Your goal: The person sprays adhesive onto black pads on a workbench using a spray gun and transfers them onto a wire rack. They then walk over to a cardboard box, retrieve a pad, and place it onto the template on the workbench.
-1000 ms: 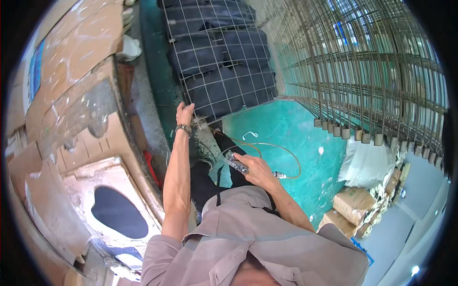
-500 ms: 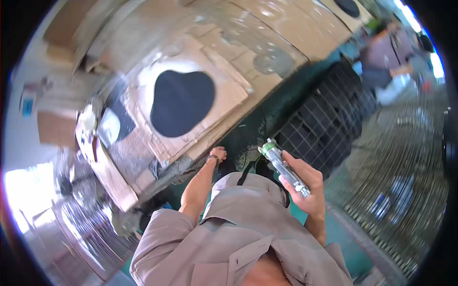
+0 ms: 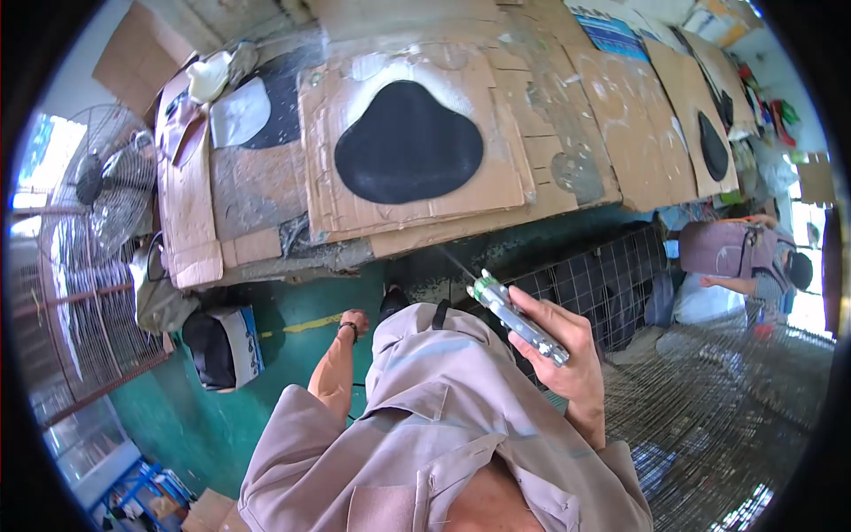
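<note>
My right hand (image 3: 567, 350) is closed round a silver tubular tool (image 3: 519, 319) with a green collar at its front end; its exact kind is unclear. The tool points up and left, in front of my body. My left hand (image 3: 355, 321) hangs low over the floor, fingers curled, with nothing visible in it and a dark band at the wrist. Beyond both hands, a black rounded three-lobed pad (image 3: 408, 146) lies flat on a square cardboard sheet (image 3: 510, 182). White residue surrounds the pad's upper edge.
Layered cardboard covers the long worktable (image 3: 594, 115), with another black pad (image 3: 712, 146) far right. Wire mesh racks (image 3: 612, 284) stand right of me, a fan (image 3: 115, 182) left. A box (image 3: 239, 346) sits on the green floor (image 3: 292, 372). Another person (image 3: 753, 266) works at far right.
The view has swung round and steadied, so the table lies more level across it. My left hand has moved away from the table edge, down and left. The tool stays in my right hand.
</note>
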### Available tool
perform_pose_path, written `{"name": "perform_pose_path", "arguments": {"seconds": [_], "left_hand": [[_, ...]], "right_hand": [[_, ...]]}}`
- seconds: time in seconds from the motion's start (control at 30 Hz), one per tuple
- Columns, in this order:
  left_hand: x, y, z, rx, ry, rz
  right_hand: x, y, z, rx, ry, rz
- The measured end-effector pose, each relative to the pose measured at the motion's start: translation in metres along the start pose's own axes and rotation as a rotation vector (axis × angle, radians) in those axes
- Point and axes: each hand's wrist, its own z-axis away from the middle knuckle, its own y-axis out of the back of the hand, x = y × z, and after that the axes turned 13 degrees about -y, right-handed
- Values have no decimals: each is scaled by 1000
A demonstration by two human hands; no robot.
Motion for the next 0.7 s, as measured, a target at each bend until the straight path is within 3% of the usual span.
{"name": "perform_pose_path", "arguments": {"seconds": [0.33, 0.7], "left_hand": [[55, 0, -3, -49, -144, 85], [84, 23, -37, -173, -239, 19]], "right_hand": [[3, -32, -63, 347, 144, 10], [-1, -27, -19, 452, -183, 150]]}}
